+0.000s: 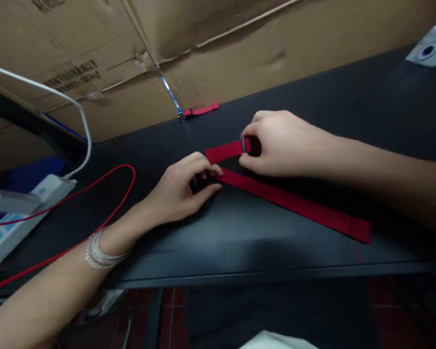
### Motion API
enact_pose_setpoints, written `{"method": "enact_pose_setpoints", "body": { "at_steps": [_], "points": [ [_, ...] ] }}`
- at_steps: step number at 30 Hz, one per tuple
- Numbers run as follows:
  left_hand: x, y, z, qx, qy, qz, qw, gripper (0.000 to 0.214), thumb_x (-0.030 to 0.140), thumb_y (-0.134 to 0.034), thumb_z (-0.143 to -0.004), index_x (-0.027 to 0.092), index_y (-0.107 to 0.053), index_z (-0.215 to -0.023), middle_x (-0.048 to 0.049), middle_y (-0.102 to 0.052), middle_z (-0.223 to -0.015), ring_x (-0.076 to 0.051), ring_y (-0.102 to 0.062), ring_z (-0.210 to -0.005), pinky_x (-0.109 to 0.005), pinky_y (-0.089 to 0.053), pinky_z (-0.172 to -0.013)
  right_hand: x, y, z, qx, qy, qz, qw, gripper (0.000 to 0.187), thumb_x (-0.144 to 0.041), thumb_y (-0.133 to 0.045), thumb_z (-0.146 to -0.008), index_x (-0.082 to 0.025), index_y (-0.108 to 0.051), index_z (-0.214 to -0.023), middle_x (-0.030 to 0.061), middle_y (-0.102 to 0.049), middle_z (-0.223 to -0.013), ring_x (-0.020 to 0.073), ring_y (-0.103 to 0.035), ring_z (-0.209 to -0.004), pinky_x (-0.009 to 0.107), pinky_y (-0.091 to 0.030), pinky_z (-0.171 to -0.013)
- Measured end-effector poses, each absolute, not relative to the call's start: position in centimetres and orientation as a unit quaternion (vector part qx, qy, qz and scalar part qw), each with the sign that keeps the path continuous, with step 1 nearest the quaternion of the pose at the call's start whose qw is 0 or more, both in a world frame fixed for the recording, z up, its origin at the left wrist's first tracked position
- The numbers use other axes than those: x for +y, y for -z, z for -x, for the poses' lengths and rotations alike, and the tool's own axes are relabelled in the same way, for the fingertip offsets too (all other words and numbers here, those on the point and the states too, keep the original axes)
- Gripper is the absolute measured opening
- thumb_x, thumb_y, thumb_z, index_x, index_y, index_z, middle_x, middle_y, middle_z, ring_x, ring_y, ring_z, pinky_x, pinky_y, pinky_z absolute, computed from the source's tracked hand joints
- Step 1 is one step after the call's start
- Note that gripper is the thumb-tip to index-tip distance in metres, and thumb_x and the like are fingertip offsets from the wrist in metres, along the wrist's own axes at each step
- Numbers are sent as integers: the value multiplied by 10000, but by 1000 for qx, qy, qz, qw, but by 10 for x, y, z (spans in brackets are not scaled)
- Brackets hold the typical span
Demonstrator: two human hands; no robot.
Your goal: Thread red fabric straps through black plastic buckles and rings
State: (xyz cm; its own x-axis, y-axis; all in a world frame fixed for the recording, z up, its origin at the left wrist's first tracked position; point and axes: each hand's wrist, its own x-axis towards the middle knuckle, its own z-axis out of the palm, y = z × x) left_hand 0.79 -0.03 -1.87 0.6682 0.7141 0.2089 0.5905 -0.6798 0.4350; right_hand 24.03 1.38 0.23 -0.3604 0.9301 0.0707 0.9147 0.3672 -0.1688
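Observation:
A red webbing strap [294, 206] lies on the black table top [240, 242], running from lower right up to a fold near my hands. My right hand [279, 145] pinches a dark rectangular buckle [247, 145] threaded on the strap's upper length, between thumb and fingers. My left hand [181, 186] rests just left of the fold, its fingertips gripping the red webbing there. Part of the strap lies hidden under that hand. Several silver bangles [100, 252] circle my left wrist.
A thin red cable [125, 167] loops on the table at left, beside a white power strip [29, 203] with a white cord. A second red strap [201, 110] with a small buckle lies at the far edge, against a cardboard wall [94, 63].

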Motion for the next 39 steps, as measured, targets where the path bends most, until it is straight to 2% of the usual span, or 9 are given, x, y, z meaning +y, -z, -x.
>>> {"method": "enact_pose_setpoints", "body": {
  "at_steps": [2, 7, 9, 14, 19, 22, 26, 35, 39],
  "points": [
    [-1, 18, -8, 372, -195, -896, 145, 183, 292, -678, -912, 164, -713, -1038, -47, -686, -985, -142, -605, -864, -260, -498, -782, 13, -2, -239, -823, -48, 564, 55, 320, -385, -549, -856, -102, -694, -897, 147, -625, -1023, 233, -640, -896, 374, -525, -837],
    [1, 17, -7, 440, -168, -879, 77, 449, 420, -715, -878, 153, -655, -1234, -107, -671, -1195, -235, -622, -1082, -378, -509, -978, 12, 0, -238, -818, -43, 573, 31, 350, -407, -549, -866, -97, -701, -920, 173, -622, -1035, 272, -649, -935, 408, -529, -860],
    [2, 16, -6, 442, -150, -881, 83, 447, 430, -682, -903, 151, -656, -1251, -116, -662, -1237, -248, -616, -1132, -396, -498, -1018, 13, 1, -239, -817, -51, 573, 39, 356, -402, -550, -875, -90, -709, -944, 183, -623, -1038, 301, -657, -961, 433, -528, -868],
    [4, 16, -6, 438, -159, -879, 104, 310, 372, -651, -922, 160, -712, -1140, -85, -672, -1106, -200, -632, -993, -336, -521, -928, 15, 5, -241, -815, -47, 576, 50, 359, -383, -534, -902, -85, -712, -992, 193, -628, -1034, 314, -656, -980, 440, -519, -869],
    [5, 16, -5, 424, -158, -884, 118, 249, 334, -647, -920, 168, -712, -1095, -62, -660, -1032, -169, -608, -900, -297, -510, -836, 13, 7, -239, -828, -29, 549, 109, 442, -394, -598, -879, -101, -681, -1199, 208, -595, -1191, 362, -593, -1133, 478, -468, -956],
    [6, 17, -4, 413, -152, -890, 117, 244, 331, -640, -924, 165, -702, -1092, -57, -654, -1015, -163, -596, -882, -295, -500, -834, 9, 5, -237, -860, -54, 485, 149, 417, -392, -571, -906, -133, -680, -1214, 170, -615, -1174, 294, -601, -1086, 395, -459, -908],
    [5, 16, -5, 411, -153, -890, 124, 237, 310, -634, -921, 165, -696, -1098, -49, -644, -1001, -151, -588, -857, -284, -490, -812, 4, 8, -233, -899, -142, 393, 131, 376, -423, -609, -909, -185, -689, -1188, 90, -664, -1052, 178, -607, -887, 284, -422, -776],
    [2, 13, -7, 396, -149, -897, 131, 203, 278, -606, -916, 170, -673, -1073, -59, -677, -1108, -170, -608, -938, -298, -481, -850, 7, 12, -231, -894, -171, 403, 99, 291, -363, -612, -917, -176, -699, -1122, 96, -649, -1108, 180, -600, -921, 295, -425, -822],
    [1, 12, -8, 383, -148, -903, 123, 188, 271, -594, -923, 169, -663, -1065, -61, -708, -1174, -186, -631, -1013, -320, -476, -917, 6, 11, -232, -891, -171, 408, 105, 348, -341, -622, -902, -170, -667, -1202, 107, -636, -1149, 188, -598, -951, 292, -415, -822]
  ]
}}
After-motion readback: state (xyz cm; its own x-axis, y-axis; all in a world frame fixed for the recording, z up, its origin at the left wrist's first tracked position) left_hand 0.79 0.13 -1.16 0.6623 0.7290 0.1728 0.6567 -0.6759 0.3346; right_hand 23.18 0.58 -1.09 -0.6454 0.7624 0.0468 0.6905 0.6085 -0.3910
